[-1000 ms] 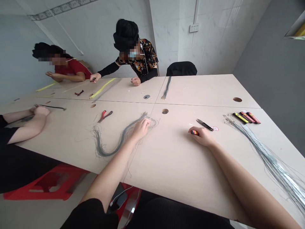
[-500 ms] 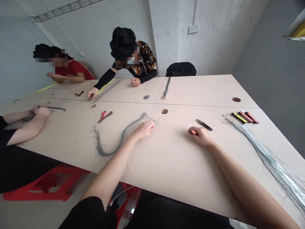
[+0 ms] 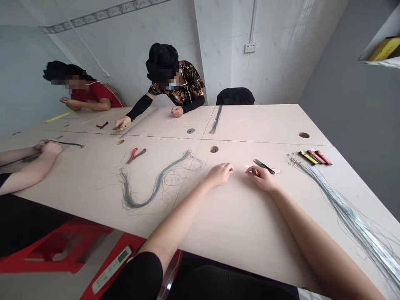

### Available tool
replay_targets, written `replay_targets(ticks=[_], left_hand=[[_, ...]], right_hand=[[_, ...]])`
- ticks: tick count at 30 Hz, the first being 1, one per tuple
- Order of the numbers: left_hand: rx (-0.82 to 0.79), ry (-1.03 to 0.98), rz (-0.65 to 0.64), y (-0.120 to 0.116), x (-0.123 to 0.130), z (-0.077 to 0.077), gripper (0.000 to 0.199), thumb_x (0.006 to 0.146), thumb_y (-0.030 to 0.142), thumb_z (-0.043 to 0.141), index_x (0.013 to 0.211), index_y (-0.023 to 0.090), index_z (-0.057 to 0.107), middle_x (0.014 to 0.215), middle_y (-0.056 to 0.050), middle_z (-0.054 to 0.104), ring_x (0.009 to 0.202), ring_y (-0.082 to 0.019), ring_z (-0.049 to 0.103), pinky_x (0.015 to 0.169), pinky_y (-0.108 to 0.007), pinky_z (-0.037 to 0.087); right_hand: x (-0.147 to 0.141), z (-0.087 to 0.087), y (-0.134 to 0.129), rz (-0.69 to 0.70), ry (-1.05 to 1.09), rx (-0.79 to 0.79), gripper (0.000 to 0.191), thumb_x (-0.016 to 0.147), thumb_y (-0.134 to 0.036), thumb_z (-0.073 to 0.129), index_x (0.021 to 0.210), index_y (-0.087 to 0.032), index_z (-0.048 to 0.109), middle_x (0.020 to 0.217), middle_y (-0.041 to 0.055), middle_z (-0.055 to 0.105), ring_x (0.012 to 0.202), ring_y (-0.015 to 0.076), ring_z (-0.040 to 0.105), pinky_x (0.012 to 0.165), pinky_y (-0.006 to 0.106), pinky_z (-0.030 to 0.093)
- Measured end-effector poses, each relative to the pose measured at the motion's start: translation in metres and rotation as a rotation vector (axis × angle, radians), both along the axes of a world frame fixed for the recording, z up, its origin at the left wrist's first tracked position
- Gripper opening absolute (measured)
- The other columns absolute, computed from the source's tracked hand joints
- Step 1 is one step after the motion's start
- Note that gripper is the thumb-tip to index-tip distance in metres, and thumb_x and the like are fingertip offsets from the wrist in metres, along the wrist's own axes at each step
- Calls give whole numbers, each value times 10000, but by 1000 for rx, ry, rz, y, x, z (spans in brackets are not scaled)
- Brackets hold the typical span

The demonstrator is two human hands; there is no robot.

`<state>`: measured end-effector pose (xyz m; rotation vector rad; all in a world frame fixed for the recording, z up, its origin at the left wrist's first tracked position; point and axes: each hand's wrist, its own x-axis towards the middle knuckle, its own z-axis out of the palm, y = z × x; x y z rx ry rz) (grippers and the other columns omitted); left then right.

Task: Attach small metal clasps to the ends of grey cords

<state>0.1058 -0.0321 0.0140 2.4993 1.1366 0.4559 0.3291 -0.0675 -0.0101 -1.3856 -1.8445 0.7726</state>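
Observation:
My left hand (image 3: pixel 220 174) rests on the pale wooden table (image 3: pixel 237 225) with its fingers curled together, and nothing shows in them. My right hand (image 3: pixel 264 179) grips a small red-and-black object (image 3: pixel 255 172) between its fingertips. Just beyond those fingers lie black-handled scissors (image 3: pixel 264 166) and a small pink-edged tag (image 3: pixel 276 171). A looped bundle of thin grey wires (image 3: pixel 150 187) lies to the left of my left hand, not touching it.
A long sheaf of grey wires (image 3: pixel 350 221) runs along the right side, below several red-and-black tubes (image 3: pixel 314 157). Red-handled pliers (image 3: pixel 135 155) lie on the left. Co-workers' hands (image 3: pixel 122 123) work across the table. Round holes pierce the tabletop.
My left hand has moved right, off the wire bundle and nearer my right hand. The view has tilted slightly. My right hand stays in nearly the same place.

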Motion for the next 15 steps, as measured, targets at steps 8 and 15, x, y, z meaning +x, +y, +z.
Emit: replay_targets(ticks=[8, 15], left_hand=[[-52, -451, -17, -7, 17, -35, 114, 856, 127, 426, 819, 176, 522, 783, -26, 601, 724, -134, 553, 686, -246, 446], [-109, -567, -10, -2, 14, -37, 94, 891, 210, 453, 878, 175, 539, 796, -24, 628, 731, -125, 578, 678, -234, 456]], right_hand=[[-3, -3, 3, 5, 21, 12, 216, 802, -337, 466, 823, -193, 625, 709, 23, 588, 659, 176, 525, 624, 291, 402], [-5, -4, 3, 32, -1, 41, 198, 817, -296, 471, 843, -182, 631, 716, 18, 581, 626, 141, 482, 597, 262, 365]])
